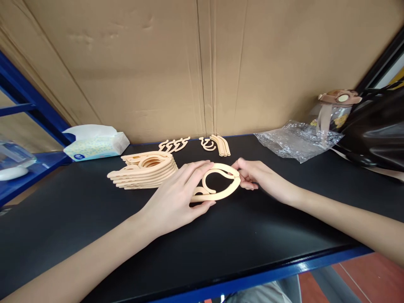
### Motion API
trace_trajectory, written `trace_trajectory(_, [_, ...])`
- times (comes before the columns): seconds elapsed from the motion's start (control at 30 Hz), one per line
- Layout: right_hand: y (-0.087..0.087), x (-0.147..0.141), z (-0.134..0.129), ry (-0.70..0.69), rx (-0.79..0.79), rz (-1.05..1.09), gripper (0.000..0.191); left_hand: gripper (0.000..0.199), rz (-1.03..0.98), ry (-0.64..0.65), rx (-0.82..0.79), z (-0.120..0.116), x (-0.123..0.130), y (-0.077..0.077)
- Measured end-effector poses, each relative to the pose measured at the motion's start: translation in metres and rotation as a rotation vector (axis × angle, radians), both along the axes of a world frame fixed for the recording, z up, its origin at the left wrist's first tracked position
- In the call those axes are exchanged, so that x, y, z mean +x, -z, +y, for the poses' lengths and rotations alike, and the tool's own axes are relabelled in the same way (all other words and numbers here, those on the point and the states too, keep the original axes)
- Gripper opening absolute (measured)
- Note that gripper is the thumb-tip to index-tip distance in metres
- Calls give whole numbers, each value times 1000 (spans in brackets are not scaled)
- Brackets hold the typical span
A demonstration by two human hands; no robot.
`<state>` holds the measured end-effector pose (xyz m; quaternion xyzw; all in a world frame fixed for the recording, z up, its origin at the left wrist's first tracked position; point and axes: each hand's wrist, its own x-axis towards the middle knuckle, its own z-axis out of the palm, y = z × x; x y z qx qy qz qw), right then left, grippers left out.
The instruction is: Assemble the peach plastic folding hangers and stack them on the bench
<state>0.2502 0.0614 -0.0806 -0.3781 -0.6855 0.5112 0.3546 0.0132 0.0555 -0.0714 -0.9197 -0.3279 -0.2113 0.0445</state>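
My left hand [179,195] grips a beige plastic folding clothes hanger [224,194] from above, fingers along its far side and thumb along its near side. The hanger is folded into a loop and held over the table. At its pointed right end, my right hand [252,172] has its fingers curled in and pinched at the joint. Just behind my left hand, a stack of similar folded hangers [145,176] lies on the table. Further back are several small beige hooks [174,145], another hook piece [207,144] and a few curved beige bars [220,145].
A tissue pack [96,145] stands at the back left of the black table [221,240]. A crumpled clear plastic bag [298,141] lies back right, with a drinking bottle [337,110] and a dark bag [375,126] beyond. A cardboard wall [142,71] closes the rear.
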Motion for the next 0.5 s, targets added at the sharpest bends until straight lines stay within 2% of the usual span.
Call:
trace_trajectory(0.13, [0,3,4,99,-35,73,53,59,-70,-63,38,-4,-2,-19])
trace_trajectory(0.23, [0,2,5,124,-24,49,51,58,-95,-174,174,1,-10,-47])
trace_trajectory(0.3, [0,0,4,105,-15,24,48,57,-96,-267,184,9,-23,-66])
trace_trajectory(0.4, [0,-3,2,59,10,-18,41,71,-139,-342,-6,27,-54,-89])
trace_trajectory(0.5, [1,-3,1,21,30,-60,35,71,-65,-442,-274,42,-90,-98])
